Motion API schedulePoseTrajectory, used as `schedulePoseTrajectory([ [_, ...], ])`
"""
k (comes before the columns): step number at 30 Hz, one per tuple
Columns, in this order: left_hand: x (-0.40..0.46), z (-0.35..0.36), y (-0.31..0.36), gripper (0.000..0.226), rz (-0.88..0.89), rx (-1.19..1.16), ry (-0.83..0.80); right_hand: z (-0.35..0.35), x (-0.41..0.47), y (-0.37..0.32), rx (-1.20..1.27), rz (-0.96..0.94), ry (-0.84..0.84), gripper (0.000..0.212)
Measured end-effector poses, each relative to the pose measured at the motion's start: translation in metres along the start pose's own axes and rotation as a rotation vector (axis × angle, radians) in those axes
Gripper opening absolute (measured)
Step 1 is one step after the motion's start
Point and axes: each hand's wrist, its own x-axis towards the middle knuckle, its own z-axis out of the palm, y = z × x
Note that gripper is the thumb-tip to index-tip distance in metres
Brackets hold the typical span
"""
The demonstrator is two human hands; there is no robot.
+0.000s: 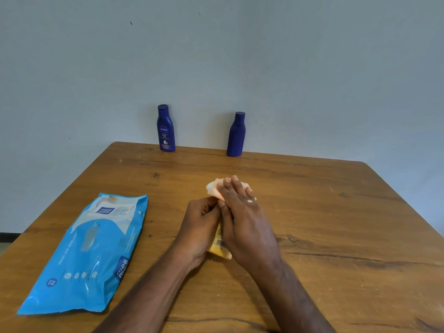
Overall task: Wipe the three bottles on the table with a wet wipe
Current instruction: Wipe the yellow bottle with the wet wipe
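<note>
Gripping a yellow bottle (pixel 219 246) above the table (pixel 336 212), left hand (pixel 199 227) curls round it; right hand (pixel 242 217) presses a wet wipe (pixel 213 189) over it, fingers straight. Left of yellow bottle: wipes pack (pixel 91 251). Beyond it, upright at the wall: labelled blue bottle (pixel 165 128), plain blue bottle (pixel 236 135).

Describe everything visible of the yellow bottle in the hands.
The yellow bottle is mostly hidden between both hands above the wooden table. Only a pale yellow lower part shows, bearing a barcode and small print. The left hand grips it; the right hand presses a white wipe along it. Its cap is hidden.
</note>
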Motion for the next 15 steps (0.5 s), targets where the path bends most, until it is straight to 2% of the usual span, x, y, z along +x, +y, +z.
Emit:
schedulePoseTrajectory([
  [5, 0.003, 0.003, -0.002, 0.024, 0.042, -0.043, 0.012, -0.008, -0.001, 0.012, 0.035, 0.084, 0.04, 0.046],
  [11, 0.006, -0.001, -0.001, 0.024, 0.034, -0.145, 0.105, -0.01, -0.007, 0.013, 0.14, 0.178, 0.08, 0.046],
  [15, 0.004, 0.002, -0.001, 0.026, 0.046, -0.131, 0.06, -0.006, -0.004, 0.013, 0.115, 0.153, 0.106, 0.047],
])
